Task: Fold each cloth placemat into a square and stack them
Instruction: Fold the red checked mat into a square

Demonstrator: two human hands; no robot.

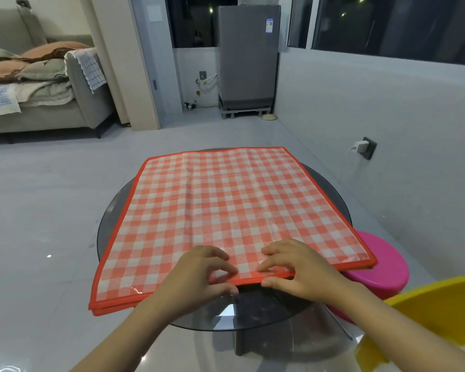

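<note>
Below, both hands' fingers pinching checked placemat (226, 205) near edge, left hand (199, 275), right hand (298, 269), yellow bin (440, 312) contents unclear

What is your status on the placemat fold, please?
Left hand and right hand both pinching near edge of checked placemat. Placemat flat on round glass table. Nothing in the way.

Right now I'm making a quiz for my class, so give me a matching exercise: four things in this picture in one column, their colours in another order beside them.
Things:
1. placemat
2. stool
3. tub
4. fridge

Colours:
A. yellow
B. grey
C. red and white checks
D. pink

Pairs: 1-C, 2-D, 3-A, 4-B
</note>
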